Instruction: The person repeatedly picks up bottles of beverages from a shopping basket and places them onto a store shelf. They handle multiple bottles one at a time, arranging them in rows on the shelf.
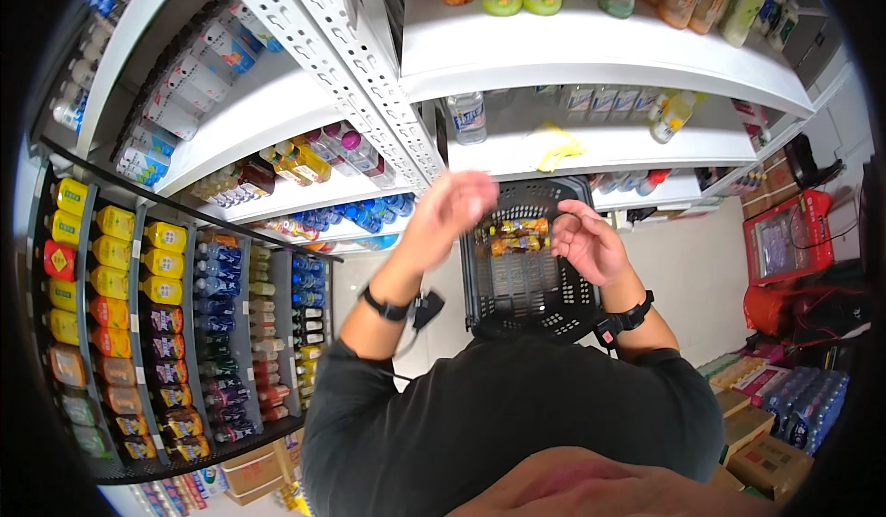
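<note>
Both my hands are raised over a black plastic shopping basket [469, 292] in front of my body. My left hand [453, 212], blurred, hovers above the basket's left far side with nothing visible in it. Over the opposite side is my right hand [588, 243], empty, its fingers loosely bent and apart. Between the hands, two small bottles with orange and yellow labels [519, 235] lie inside the basket. Just beyond, a crumpled yellow cloth or bag [559, 147] rests on a white shelf [623, 148]. A clear labelled bottle [468, 119] stands on that shelf.
A tilted bottle with a yellow label [671, 117] and several clear bottles share the shelf. White perforated posts [332, 53] rise at its left. A drink rack [197, 309] stands left. Cartons [768, 461], wrapped bottle packs [806, 403] and a red-framed case [789, 236] are right.
</note>
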Available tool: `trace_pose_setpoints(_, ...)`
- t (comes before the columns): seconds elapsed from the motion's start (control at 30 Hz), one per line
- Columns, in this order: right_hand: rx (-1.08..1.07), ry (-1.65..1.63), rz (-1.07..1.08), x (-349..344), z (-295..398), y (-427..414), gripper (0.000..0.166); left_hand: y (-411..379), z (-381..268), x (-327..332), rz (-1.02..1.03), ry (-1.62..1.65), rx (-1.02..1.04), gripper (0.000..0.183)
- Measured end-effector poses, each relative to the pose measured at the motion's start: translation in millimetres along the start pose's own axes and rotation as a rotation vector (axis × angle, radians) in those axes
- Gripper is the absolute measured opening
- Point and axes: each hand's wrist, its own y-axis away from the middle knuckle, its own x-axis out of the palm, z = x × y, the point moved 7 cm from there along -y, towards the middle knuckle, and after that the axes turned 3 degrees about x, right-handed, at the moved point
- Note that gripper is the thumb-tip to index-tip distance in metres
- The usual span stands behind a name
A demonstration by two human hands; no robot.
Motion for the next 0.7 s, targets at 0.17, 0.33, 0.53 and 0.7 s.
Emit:
trace_pose_setpoints(0.17,-0.099,0.029,-0.012,17.4,32.1,35.7,0.041,-172.8,-103.9,-30.8,-0.510,-0.354,0.530,0.048)
trace_pose_setpoints(0.33,-0.152,0.035,-0.080,-5.8,43.3,88.6,0.038,-295.3,-92.8,-110.8,-0.799,-0.467,0.382,0.042)
trace_pose_setpoints(0.53,-0.267,-0.055,-0.266,-48.4,51.7,148.8,0.034,-351.8,-60.4,-136.5,-0.608,-0.531,0.351,0.041)
trace_pose_setpoints(0.7,-0.271,-0.102,-0.286,-63.1,49.1,156.5,0.034,-352.0,-56.6,-139.6,-0.630,-0.609,0.285,0.049)
